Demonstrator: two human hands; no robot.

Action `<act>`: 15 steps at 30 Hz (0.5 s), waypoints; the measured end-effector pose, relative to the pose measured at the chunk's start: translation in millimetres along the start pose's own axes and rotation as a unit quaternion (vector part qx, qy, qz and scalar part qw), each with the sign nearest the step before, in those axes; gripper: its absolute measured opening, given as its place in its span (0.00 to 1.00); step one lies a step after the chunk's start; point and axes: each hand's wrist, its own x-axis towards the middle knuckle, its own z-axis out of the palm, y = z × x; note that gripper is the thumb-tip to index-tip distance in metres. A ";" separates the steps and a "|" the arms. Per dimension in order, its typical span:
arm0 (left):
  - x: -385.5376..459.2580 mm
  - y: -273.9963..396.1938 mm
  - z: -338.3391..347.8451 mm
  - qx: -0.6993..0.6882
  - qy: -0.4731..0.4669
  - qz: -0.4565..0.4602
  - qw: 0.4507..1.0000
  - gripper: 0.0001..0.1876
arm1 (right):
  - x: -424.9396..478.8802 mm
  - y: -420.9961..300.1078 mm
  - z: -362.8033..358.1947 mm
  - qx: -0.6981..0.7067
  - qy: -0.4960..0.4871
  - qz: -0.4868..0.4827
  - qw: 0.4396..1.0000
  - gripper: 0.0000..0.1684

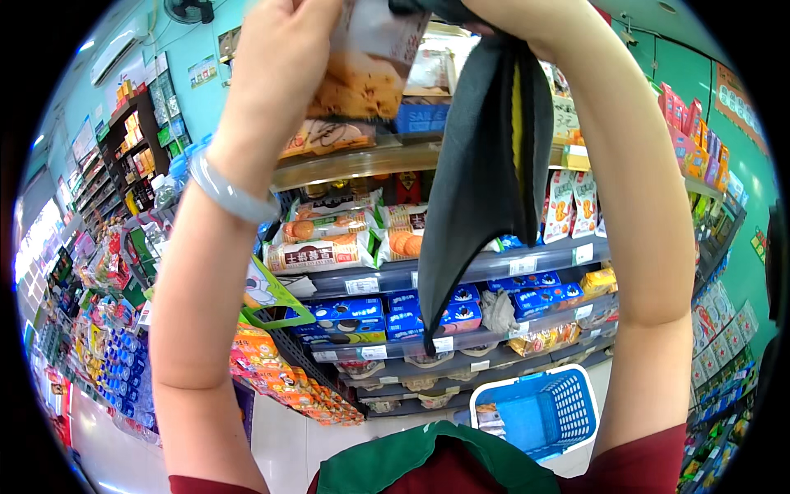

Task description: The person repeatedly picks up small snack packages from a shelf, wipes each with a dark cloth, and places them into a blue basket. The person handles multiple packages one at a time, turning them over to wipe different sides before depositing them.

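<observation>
Both of my arms reach up towards the top edge of the view. My left hand [290, 43] is at a snack packet [370, 68] with baked goods pictured on it, its fingers partly cut off by the frame. My right hand [503, 18], largely cropped and covered, grips a dark grey cloth [481, 142], which hangs down in front of the shelves and shows a yellow strip. Behind the cloth, packs of biscuits [321, 250] lie on a shelf. Lower down stand blue cookie boxes [342, 315], and a crumpled grey cloth [498, 310] lies between boxes.
A blue plastic basket with a white rim [586, 395] stands on the floor, a few packets inside. Orange snack packs [278, 364] are stacked at the left end of the shelves. Bottled drinks [126, 370] stand farther left, and more stocked shelves [722, 241] at the right.
</observation>
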 end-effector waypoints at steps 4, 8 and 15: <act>-53.0 -27.2 16.7 -0.044 -0.055 -0.021 0.997 0.15 | -35.6 12.4 3.9 -0.030 -0.039 0.137 0.989 0.14; -104.0 -42.3 39.5 -0.058 -0.068 -0.098 0.991 0.10 | -79.9 56.2 18.9 -0.025 -0.059 0.100 0.993 0.14; -166.5 -59.2 60.0 -0.160 -0.046 -0.273 0.948 0.06 | -146.6 71.7 39.7 -0.043 -0.095 0.153 0.983 0.12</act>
